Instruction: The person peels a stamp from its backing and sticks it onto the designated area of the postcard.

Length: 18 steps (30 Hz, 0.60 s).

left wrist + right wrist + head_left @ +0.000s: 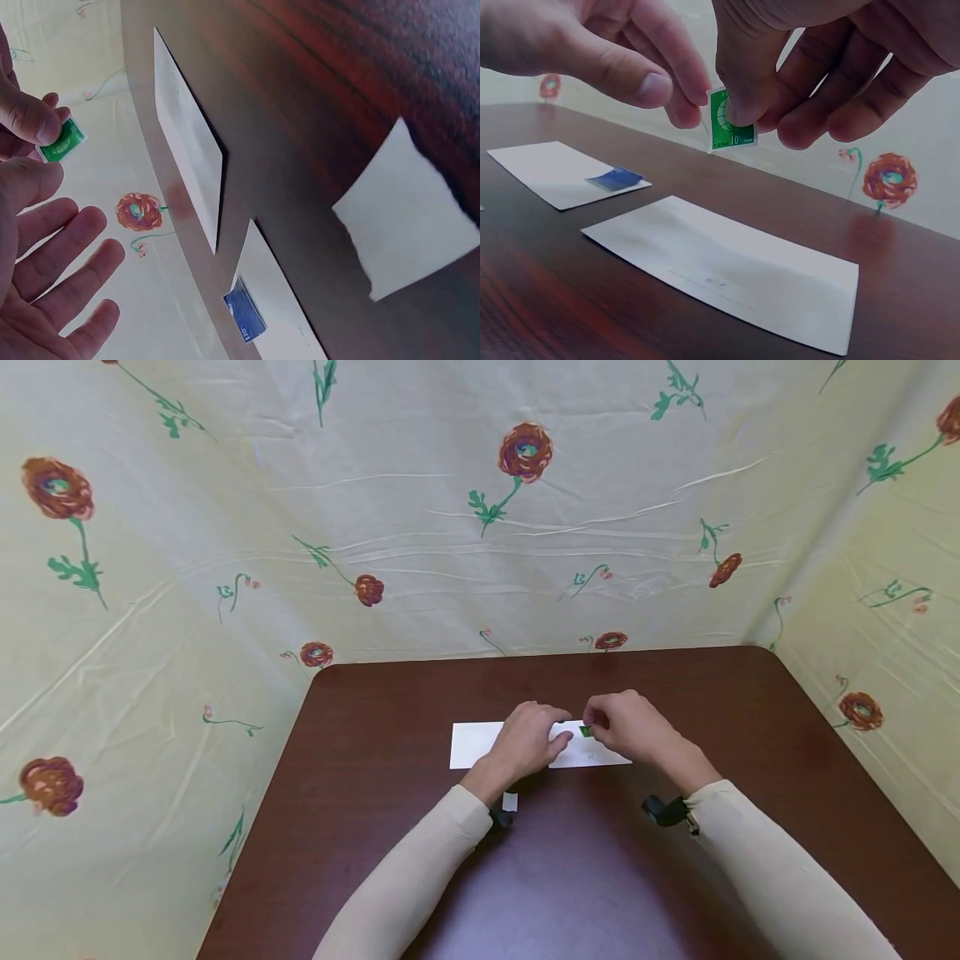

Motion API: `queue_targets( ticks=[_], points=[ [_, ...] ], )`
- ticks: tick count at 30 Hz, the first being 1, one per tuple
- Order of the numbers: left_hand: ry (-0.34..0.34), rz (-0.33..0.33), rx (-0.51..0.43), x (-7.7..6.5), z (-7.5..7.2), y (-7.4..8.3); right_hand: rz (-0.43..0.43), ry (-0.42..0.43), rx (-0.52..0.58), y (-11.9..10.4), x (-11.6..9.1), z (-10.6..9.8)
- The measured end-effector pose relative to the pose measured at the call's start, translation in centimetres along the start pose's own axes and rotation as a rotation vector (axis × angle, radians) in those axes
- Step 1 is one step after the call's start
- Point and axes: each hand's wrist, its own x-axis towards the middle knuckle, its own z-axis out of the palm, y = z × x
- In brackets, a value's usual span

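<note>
Between its thumb and fingers, my right hand (pixel 630 725) pinches a small green postage stamp (pixel 720 136) with a globe print. It is held up over the right one of two white envelopes (pixel 735 266). My left hand (pixel 525 735) is beside it, its fingers loosely bent and spread; in the right wrist view a fingertip lies right at the stamp's left edge. Under and left of that hand is the other white envelope (pixel 555 172), with a blue stamp (pixel 619 178) at its corner, one edge curling up.
A small torn piece of white paper (pixel 409 217) lies on the dark brown table (pixel 405 693), nearer me by the left wrist. Flowered sheeting (pixel 420 527) hangs behind the table and along both sides. Black wrist devices (pixel 666 812) sit at both sleeves.
</note>
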Motion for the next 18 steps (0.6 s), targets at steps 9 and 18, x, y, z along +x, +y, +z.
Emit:
queue_targets(
  ticks=[9,18],
  points=[
    [0.048,0.020,-0.063,-0.5,0.4,0.2,-0.053,0.028,0.016,-0.9,-0.1,1.2],
    [0.042,0.013,-0.115,-1.1,0.5,-0.2,-0.029,0.018,0.014,-1.2,-0.2,1.5]
  ],
)
